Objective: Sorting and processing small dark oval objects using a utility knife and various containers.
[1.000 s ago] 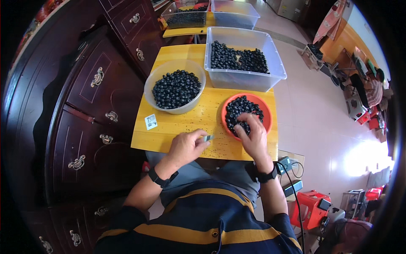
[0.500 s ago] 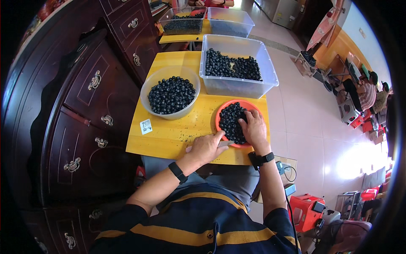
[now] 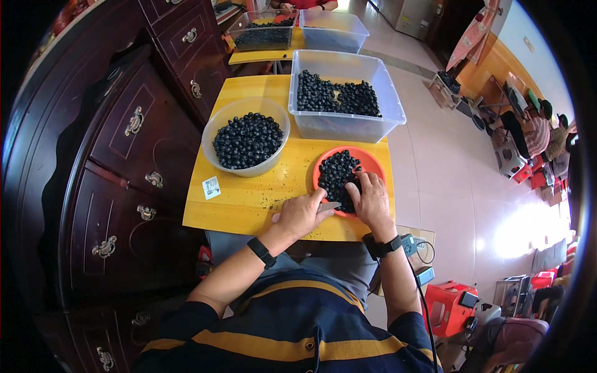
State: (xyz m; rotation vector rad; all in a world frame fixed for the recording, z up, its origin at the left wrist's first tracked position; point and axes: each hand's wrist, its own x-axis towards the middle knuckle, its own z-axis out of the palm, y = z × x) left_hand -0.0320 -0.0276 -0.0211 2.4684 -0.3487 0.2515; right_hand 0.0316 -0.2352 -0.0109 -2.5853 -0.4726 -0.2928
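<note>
My left hand [image 3: 300, 214] is closed around a small knife [image 3: 329, 206]; its short blade points right, over the near left rim of an orange-red bowl [image 3: 377, 163]. Inside the bowl lie many small, dark, round pieces [image 3: 336, 174], like berries or beads. My right hand [image 3: 374, 202] reaches over the bowl's right side, thumb and fingers apart, fingertips down among the pieces. What lies under that palm is hidden. Left of the bowl stands a round translucent tub [image 3: 209, 140] heaped with the same pieces. Behind it, a rectangular clear bin [image 3: 348, 129] holds more.
All this stands on a yellow table [image 3: 249, 199] with dark crumbs and a white label [image 3: 211, 188]. Dark wooden drawers [image 3: 137, 161] line the left. Across a second table [image 3: 261, 57] with bins, another person's hands show. A red stool [image 3: 444, 304] and a cable are at right.
My right hand has drawn slightly nearer over the bowl, its fingers lower among the pieces. The knife blade has moved a little up beside the rim. The whole view has shifted slightly.
</note>
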